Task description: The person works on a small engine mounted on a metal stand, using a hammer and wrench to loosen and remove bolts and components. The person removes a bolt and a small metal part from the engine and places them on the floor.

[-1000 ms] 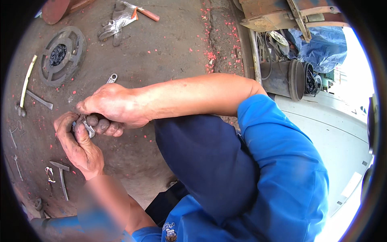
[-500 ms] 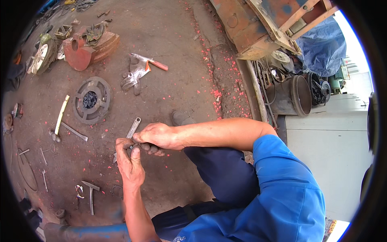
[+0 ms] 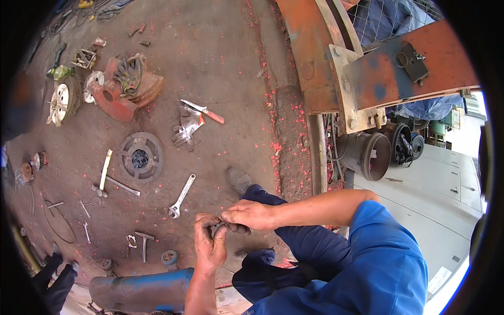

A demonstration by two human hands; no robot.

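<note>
My left hand (image 3: 211,245) and my right hand (image 3: 249,215) meet in front of my knees, fingers curled and thumbs pressed in. Between the fingertips is something small and dark, mostly hidden, whose kind I cannot make out. Nearest to the hands, an adjustable wrench (image 3: 183,195) lies on the ground just beyond the left fingers, its jaws toward me. Farther off rest a grey work glove (image 3: 187,129) and a knife (image 3: 203,111) with a reddish handle. A hammer (image 3: 105,176) with a pale handle lies to the left.
A round slotted metal ring (image 3: 156,157) lies ahead. Left of me are a T-shaped metal tool (image 3: 144,247) and a small wrench (image 3: 86,233). A blue-grey cylinder (image 3: 142,291) stands near my left arm. A rusty orange beam (image 3: 415,68) juts in at the right, above a large pipe (image 3: 367,156).
The view has shifted, so the scene sits differently in the picture. The adjustable wrench, partly hidden behind my hands before, now shows whole. Both hands stay together, fingers closed.
</note>
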